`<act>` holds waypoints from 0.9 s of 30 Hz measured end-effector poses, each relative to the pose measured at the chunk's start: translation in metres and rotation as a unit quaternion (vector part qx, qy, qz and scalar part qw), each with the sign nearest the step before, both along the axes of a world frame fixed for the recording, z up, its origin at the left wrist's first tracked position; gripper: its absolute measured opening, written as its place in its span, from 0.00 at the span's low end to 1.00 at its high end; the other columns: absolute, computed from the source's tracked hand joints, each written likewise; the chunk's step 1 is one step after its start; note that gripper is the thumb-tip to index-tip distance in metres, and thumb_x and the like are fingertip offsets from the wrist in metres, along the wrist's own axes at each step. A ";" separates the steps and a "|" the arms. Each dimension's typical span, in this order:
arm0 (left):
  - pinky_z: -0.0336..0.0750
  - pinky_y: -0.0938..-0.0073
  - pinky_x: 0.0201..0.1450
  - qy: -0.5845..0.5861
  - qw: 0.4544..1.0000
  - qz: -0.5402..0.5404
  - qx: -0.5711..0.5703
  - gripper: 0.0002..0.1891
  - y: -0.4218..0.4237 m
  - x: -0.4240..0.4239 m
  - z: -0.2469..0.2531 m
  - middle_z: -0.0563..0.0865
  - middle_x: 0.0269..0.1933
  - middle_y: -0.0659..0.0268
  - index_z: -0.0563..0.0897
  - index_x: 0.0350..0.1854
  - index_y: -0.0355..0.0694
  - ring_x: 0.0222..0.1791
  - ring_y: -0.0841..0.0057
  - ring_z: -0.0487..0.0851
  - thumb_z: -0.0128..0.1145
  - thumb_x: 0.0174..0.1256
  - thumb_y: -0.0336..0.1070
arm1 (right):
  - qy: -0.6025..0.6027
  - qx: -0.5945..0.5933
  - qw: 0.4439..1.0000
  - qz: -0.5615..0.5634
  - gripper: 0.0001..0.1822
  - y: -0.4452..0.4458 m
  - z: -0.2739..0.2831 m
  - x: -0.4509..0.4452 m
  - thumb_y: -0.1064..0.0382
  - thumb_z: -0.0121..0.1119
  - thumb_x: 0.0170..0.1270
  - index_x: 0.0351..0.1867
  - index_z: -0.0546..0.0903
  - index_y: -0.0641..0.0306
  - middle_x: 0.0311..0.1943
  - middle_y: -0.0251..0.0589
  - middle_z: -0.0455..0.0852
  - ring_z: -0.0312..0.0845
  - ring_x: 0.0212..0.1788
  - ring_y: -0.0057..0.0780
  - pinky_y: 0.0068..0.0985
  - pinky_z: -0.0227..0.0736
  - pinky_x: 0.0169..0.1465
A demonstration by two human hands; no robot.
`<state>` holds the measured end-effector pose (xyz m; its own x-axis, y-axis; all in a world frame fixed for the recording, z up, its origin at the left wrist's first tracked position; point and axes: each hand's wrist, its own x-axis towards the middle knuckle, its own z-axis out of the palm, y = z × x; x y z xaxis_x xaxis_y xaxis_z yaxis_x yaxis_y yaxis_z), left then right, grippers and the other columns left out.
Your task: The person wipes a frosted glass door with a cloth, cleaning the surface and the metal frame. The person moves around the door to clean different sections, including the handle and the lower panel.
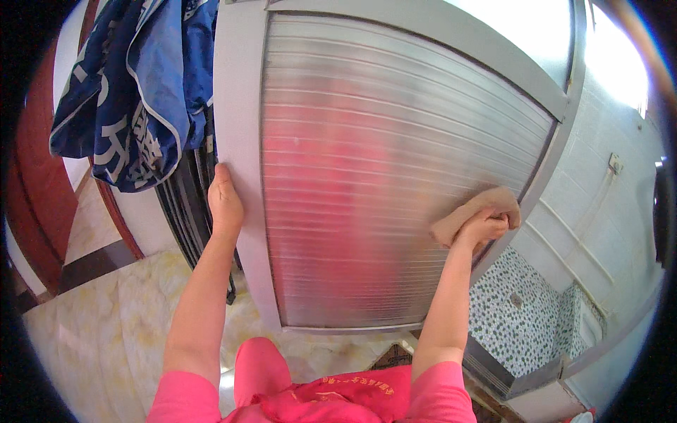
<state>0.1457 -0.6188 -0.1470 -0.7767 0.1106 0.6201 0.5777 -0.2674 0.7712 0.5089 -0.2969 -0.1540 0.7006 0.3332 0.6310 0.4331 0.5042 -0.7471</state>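
A door with a pale metal frame and a ribbed, frosted panel (pixel 338 174) stands before me, with a blurred pink reflection or shape on it. My left hand (pixel 226 203) grips the outer edge of the door's left stile (pixel 240 132), thumb upward. Against the lower right of the panel, near the right stile, my right hand (pixel 484 227) holds a folded tan cloth (pixel 460 214). Part of the cloth is bunched in the fingers, and the rest lies on the ribbed surface.
Folded blue fabric with white markings (pixel 158 95) hangs at left above dark metal poles (pixel 185 211). A red-brown door (pixel 47 174) is farther left. At right, beyond the frame, are a mosaic-tiled floor with a drain (pixel 515 300), wall pipes (pixel 576 240) and a raised sill (pixel 492 365).
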 end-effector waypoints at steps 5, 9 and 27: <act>0.70 0.71 0.46 -0.006 1.000 0.003 -0.017 0.38 -0.010 0.019 0.008 0.81 0.34 0.58 0.78 0.42 0.24 0.37 0.72 0.75 0.32 0.73 0.63 | 0.001 -0.036 0.986 0.165 0.28 -0.091 0.053 -0.049 0.57 0.57 0.61 0.55 0.68 0.79 0.59 0.64 0.68 0.61 0.63 0.54 0.44 0.56 0.64; 0.70 0.69 0.44 -0.002 0.999 -0.005 -0.042 0.37 -0.013 0.011 0.003 0.80 0.32 0.57 0.78 0.40 0.25 0.36 0.71 0.74 0.32 0.73 0.63 | -0.259 0.074 0.957 0.111 0.39 -0.152 0.082 -0.121 0.51 0.55 0.61 0.66 0.57 0.77 0.68 0.63 0.55 0.46 0.70 0.58 0.49 0.42 0.70; 0.69 0.74 0.47 -0.043 0.998 -0.037 0.006 0.36 -0.001 -0.018 -0.009 0.81 0.38 0.61 0.78 0.41 0.25 0.39 0.74 0.74 0.32 0.74 0.61 | -0.464 0.402 0.766 0.190 0.28 -0.197 0.177 -0.193 0.56 0.58 0.49 0.57 0.75 0.48 0.62 0.33 0.69 0.55 0.67 0.41 0.49 0.52 0.64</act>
<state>0.1281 -0.6195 -0.1560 -0.8169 0.1629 0.5533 0.4878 -0.3168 0.8134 0.3158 -0.4937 0.0232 -0.2261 -0.3563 0.9066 0.2971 0.8611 0.4125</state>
